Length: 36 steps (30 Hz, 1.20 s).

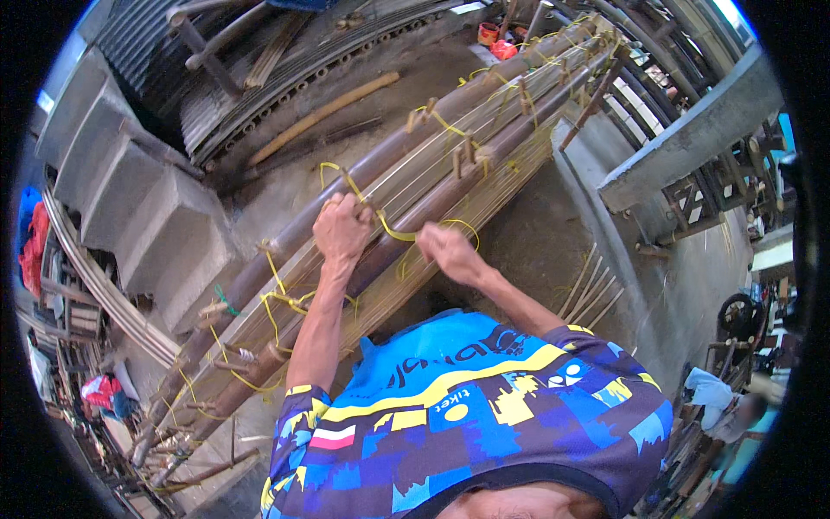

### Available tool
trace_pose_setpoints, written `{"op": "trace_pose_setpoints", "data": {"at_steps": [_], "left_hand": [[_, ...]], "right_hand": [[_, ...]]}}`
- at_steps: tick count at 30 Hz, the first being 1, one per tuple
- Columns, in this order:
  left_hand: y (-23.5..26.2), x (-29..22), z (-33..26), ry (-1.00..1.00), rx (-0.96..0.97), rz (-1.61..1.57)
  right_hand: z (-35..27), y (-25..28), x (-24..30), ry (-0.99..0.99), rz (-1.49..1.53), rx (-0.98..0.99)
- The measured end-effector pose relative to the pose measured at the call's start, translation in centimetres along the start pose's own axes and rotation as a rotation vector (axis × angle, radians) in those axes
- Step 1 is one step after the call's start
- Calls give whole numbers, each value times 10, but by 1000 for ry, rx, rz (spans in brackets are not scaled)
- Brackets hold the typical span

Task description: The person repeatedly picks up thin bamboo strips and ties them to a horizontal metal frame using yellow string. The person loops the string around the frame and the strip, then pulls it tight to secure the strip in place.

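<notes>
In front of me a long bundle of thin pale strips (501,189) and brown poles (432,198) runs diagonally from the near left to the far right. Yellow cord (399,235) ties it at several places, with short wooden pegs (458,161) caught in the lashings. My left hand (343,227) is a closed fist over the bundle's middle, against the cord; whatever lies inside it is hidden. To its right, my right hand (451,253) pinches the yellow cord above the bundle's near side. The cord sags between both hands, and a loose loop curves past my right fingers.
Concrete steps (164,203) rise at the left. A bamboo pole (324,118) lies on the floor beyond the bundle. A concrete ledge (692,130) stands at the right, thin sticks (590,290) lie nearer, and a red container (488,33) is at the back.
</notes>
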<state>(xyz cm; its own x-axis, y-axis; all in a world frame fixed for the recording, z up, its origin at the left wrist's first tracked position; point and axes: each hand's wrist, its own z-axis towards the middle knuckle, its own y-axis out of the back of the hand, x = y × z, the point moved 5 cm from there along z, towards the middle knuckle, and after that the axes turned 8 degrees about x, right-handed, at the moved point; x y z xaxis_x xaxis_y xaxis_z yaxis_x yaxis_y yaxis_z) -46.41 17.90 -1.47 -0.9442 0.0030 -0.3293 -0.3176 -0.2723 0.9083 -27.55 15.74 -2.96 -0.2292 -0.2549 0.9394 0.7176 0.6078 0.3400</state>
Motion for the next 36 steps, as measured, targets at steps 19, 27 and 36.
{"op": "trace_pose_setpoints", "data": {"at_steps": [19, 27, 36], "left_hand": [[6, -4, -126, -101, 14, -150], [-49, 18, -85, 51, 168, -88], [17, 18, -24, 172, -104, -88]], "right_hand": [[-356, -68, -228, -1094, -431, -144], [-343, -68, -231, -1026, -401, -185], [-383, -65, -241, -952, -399, -247]]}}
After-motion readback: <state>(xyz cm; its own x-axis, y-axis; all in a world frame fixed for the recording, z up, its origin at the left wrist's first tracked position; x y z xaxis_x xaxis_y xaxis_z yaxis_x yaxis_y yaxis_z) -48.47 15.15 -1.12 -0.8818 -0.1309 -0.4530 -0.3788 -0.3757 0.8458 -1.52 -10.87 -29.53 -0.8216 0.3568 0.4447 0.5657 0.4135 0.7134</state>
